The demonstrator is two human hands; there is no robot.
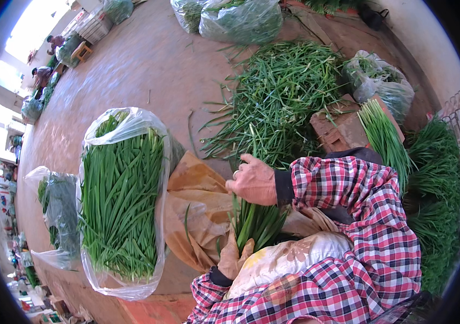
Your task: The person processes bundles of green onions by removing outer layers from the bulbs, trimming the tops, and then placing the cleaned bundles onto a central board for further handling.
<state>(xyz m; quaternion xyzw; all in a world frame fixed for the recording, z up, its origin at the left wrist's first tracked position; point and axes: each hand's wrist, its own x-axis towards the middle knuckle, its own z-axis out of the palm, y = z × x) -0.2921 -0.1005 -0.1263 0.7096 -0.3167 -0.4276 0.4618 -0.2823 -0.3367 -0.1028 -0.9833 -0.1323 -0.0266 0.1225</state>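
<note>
A bunch of long, flat green garlic chives (259, 222) is upright over my lap, between my two hands. Low on its leaves, my left hand (233, 256) is closed around it; tan covering like a glove shows on the fingers. My right hand (254, 180), bare and wearing a ring, is curled over the bunch's upper part, and its palm side is hidden. Just beyond my right hand spreads a loose heap of cut green leaves and stalks (289, 81). To the left, a clear plastic bag (157, 216) is packed with neatly laid chives (119, 205).
Tan cloth (195, 200) covers my knees. On the right, a tied-looking bundle of chives (384, 135) rests against a brown cardboard box (338, 129), near more piled greens (435, 216). Filled plastic bags (241, 24) stand farther off. Two people (42, 75) sit at the far left.
</note>
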